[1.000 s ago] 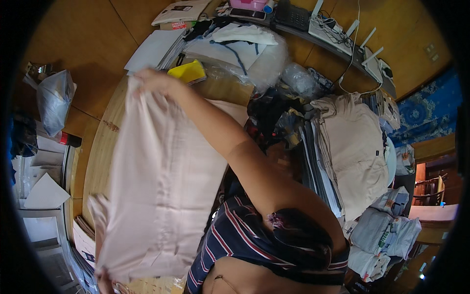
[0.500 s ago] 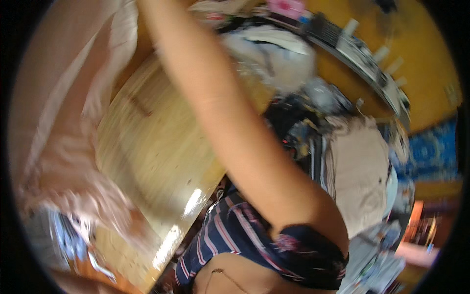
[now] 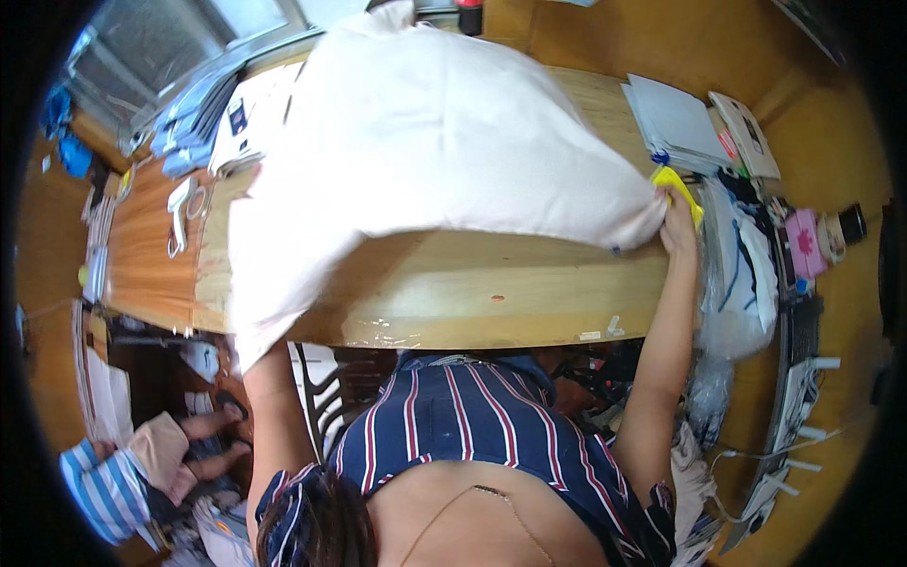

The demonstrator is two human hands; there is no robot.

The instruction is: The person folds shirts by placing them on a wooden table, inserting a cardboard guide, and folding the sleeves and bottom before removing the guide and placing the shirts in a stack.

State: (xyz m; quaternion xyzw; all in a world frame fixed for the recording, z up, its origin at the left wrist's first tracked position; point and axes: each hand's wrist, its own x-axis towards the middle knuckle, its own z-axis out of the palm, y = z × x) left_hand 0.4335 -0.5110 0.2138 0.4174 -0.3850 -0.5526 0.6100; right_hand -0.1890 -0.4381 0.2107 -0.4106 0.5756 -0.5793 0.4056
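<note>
A pale pink cloth garment (image 3: pixel 435 132) is spread in the air over the wooden table (image 3: pixel 453 283), billowing and hiding much of its top. At the right, my right hand (image 3: pixel 677 227) is closed on one corner of it. A bright yellow piece (image 3: pixel 682 192) shows right beside those fingers; whether I hold it too is unclear. My left hand (image 3: pixel 256 172) is mostly hidden behind the cloth, with only a bit of finger showing at its left edge, where the fabric hangs down over my forearm.
Folded blue clothes (image 3: pixel 194 118) lie at the far left, near a white handheld device (image 3: pixel 179 198). A stack of pale flat sheets (image 3: pixel 675 123) is at the far right. Plastic-wrapped goods (image 3: pixel 742 274) line the right side. Another person in a striped shirt (image 3: pixel 104 487) is at the lower left.
The view has swung round to face the table. My raised arm, earlier across the view, is now down at the side, and the garment has moved from the left to over the table.
</note>
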